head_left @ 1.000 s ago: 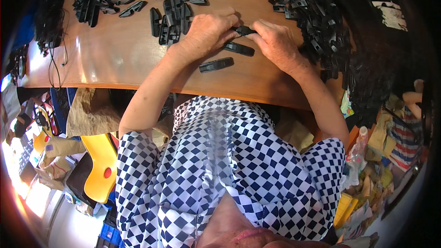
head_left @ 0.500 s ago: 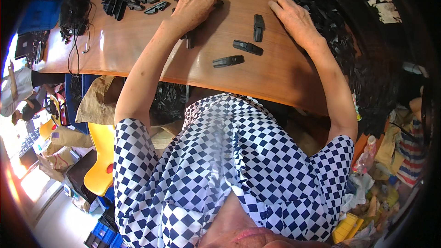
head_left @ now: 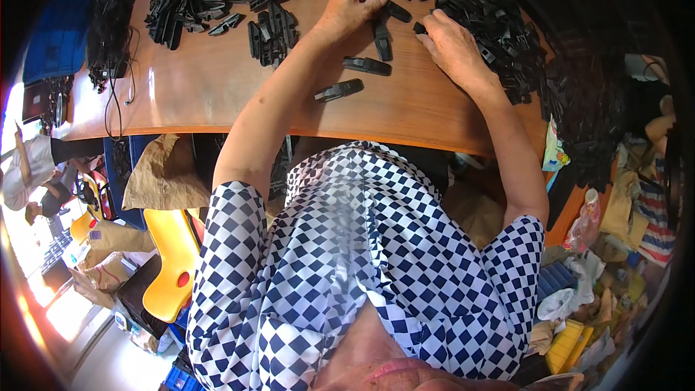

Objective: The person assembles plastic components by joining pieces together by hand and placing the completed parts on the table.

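Left hand [head_left: 351,9] has its fingers curled around a black clip [head_left: 394,10], right hand [head_left: 452,43] pinches another clip [head_left: 420,27], both over the counter [head_left: 217,90], beside two loose clips [head_left: 365,65]

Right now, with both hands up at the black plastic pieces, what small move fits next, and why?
Probably the left hand draws its black piece toward the right hand; three finished-looking pieces already lie nearer the table edge.

A wooden table [head_left: 217,94] stands over a yellow chair [head_left: 170,261] (bright daylight floods the lower-left floor).
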Available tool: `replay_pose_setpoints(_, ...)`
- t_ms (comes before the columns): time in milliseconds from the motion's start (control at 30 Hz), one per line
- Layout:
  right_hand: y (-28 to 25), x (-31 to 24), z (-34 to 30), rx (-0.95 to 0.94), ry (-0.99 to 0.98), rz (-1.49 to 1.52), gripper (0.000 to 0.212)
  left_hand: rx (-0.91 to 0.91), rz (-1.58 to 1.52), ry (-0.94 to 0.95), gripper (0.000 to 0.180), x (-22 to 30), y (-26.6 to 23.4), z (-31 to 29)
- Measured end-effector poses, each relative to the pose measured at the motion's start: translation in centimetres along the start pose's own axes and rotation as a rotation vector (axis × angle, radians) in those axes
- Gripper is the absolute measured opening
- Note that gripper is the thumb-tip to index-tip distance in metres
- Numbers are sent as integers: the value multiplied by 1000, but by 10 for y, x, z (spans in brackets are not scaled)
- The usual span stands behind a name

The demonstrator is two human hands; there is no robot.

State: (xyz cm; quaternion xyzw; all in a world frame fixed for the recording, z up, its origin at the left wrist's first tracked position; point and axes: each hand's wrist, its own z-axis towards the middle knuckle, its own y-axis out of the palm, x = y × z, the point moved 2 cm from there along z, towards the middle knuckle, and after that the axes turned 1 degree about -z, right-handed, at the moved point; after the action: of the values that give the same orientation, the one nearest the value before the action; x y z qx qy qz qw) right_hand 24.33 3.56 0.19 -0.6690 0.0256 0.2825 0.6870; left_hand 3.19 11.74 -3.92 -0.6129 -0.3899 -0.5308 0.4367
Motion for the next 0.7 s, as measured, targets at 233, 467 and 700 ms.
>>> replay_pose_setpoints(233,5,4,-3,14,-23,91,20,-118,606,99,24,33,-16,-50)
replay_pose_setpoints(467,-3,-13,5,62,-156,149,21,-140,798,339,26,40,-16,-60)
replay_pose_setpoints(700,-8,-18,10,-78,-162,54,18,-188,783,388,24,39,-14,-59)
